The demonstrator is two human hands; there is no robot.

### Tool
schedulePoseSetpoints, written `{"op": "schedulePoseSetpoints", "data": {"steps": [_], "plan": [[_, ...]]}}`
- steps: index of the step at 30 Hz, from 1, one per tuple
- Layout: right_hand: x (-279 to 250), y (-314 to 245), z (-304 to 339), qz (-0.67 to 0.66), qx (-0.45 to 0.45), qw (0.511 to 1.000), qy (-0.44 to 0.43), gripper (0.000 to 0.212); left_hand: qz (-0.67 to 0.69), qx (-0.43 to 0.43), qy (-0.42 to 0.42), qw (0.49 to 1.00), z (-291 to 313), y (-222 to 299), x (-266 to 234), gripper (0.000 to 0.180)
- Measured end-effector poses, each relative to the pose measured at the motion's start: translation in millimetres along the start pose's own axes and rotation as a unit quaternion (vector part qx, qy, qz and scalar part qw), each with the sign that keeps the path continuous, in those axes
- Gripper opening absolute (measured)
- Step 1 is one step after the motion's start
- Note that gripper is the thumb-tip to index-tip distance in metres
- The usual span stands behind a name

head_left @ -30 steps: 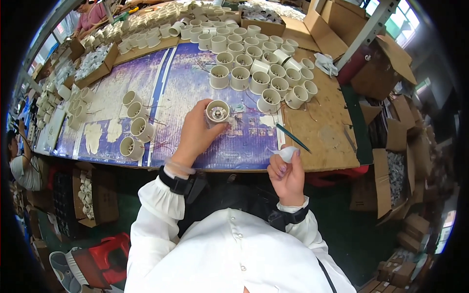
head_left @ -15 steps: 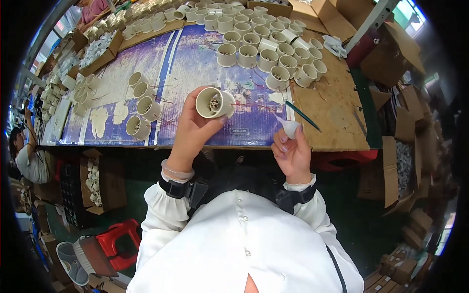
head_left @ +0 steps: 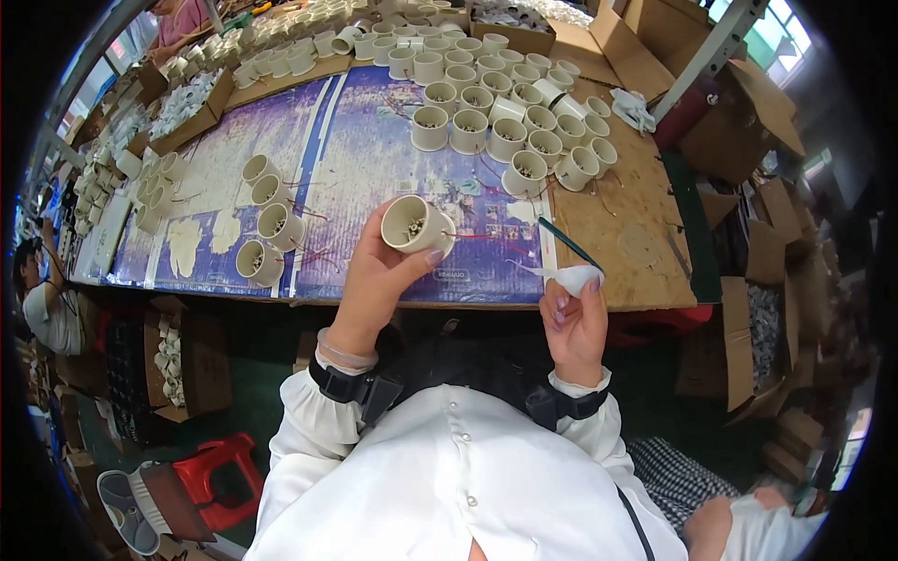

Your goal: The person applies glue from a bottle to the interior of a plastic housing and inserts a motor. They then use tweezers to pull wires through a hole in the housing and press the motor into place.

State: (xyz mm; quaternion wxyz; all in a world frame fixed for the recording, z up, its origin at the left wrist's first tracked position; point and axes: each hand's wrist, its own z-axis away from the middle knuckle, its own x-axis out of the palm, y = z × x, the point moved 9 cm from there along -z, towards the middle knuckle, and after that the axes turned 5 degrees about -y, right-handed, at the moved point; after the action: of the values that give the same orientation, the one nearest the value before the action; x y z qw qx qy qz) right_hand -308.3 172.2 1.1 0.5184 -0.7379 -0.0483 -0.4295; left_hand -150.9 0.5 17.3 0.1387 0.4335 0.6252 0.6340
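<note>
My left hand [head_left: 372, 276] is closed around a cream cylindrical cup [head_left: 409, 224], held tilted above the front of the table with its mouth facing up and left. Small metal pins show inside, and thin red wires [head_left: 482, 237] trail from its base toward the right. In my right hand [head_left: 575, 329], thumb and fingers pinch a white teardrop-shaped thing [head_left: 582, 279] whose thin tip points left, toward the wires. A gap separates that tip from the cup. Just beyond it lies a slim dark green stick-like tool [head_left: 569, 242].
Several similar wired cups [head_left: 281, 227] stand left of my hands, and many more [head_left: 507, 140] crowd the far right. Open cardboard boxes [head_left: 760, 337] flank the table [head_left: 645, 252]. A red stool [head_left: 217, 481] is at lower left. Another person's arm [head_left: 711, 528] shows at lower right.
The white thing has tipped over from near upright, its tip now pointing left, as my right hand shifted right and down. The cup has moved slightly right and down. Another person appears at lower right.
</note>
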Motion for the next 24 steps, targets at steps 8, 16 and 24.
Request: {"op": "schedulePoseSetpoints", "data": {"steps": [8,16,24], "plan": [[-4,-15,-1,0.089,-0.058,0.994,0.032,0.025,-0.09,0.082,-0.006,0.993,3,22,5,0.065],[5,-19,0,0.223,-0.08,0.971,0.029,0.025,-0.063,0.07,0.01,0.996,9,21,2,0.069],[-7,-20,-4,0.185,-0.083,0.978,0.043,0.026,-0.251,0.12,0.011,0.96,8,32,9,0.067]]}}
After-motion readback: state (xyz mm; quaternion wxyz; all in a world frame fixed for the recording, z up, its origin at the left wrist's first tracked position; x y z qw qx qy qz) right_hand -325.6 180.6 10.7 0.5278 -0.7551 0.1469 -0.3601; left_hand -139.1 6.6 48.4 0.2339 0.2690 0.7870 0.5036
